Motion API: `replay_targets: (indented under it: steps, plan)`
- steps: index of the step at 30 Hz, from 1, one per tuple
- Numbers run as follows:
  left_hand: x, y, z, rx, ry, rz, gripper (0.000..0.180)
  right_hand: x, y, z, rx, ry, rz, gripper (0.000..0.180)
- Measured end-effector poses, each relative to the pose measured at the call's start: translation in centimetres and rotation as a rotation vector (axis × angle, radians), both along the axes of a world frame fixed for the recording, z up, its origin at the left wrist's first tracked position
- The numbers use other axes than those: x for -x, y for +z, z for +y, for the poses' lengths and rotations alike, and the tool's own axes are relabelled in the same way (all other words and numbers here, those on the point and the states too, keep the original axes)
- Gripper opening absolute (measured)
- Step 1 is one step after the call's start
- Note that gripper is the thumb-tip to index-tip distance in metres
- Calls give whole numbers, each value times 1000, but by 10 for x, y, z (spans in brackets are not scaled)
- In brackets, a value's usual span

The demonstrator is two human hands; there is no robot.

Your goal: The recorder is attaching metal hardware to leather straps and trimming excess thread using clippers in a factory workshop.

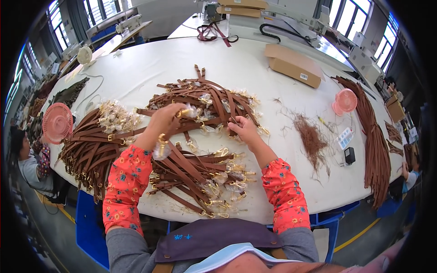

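My left hand [165,122] is closed round a brown strap with gold metal hardware [185,112], partly wrapped in clear plastic. Another plastic-wrapped gold clasp [161,147] dangles below that wrist. To the right, my right hand [246,130] pinches something small at the edge of the far strap pile; its fingers hide what it is. That pile of brown straps [200,93] lies just beyond both hands. Closer to me is a second heap of straps with gold snap hooks [193,175]. A third bundle of straps [93,143] spreads out on the left.
A tangle of brown threads [312,139] lies right of my hands, near a small black box [349,156]. Pink fans stand at left [58,123] and right [346,100]. Farther off are a cardboard box [293,66] and a long strap bundle [374,150]. A person [36,166] sits at far left.
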State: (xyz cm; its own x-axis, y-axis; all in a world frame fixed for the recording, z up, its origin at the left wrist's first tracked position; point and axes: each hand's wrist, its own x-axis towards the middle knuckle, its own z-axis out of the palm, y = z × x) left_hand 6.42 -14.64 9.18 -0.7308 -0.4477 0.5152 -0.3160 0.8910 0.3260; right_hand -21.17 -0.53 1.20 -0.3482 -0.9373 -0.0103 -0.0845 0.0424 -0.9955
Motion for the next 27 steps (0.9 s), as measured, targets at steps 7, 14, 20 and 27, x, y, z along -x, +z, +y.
replay_targets:
  steps: [7,14,20,27]
  plan:
    - [30,-67,13,231,141,-314,83,17,61,32,-6,40,-116,17]
    - [47,-66,-3,399,150,-332,66,61,32,39,24,-35,224,24]
    - [32,-48,0,15,73,-195,48,53,17,45,46,-279,659,33]
    - [23,-35,34,-149,-65,-102,53,30,25,39,163,-106,469,39]
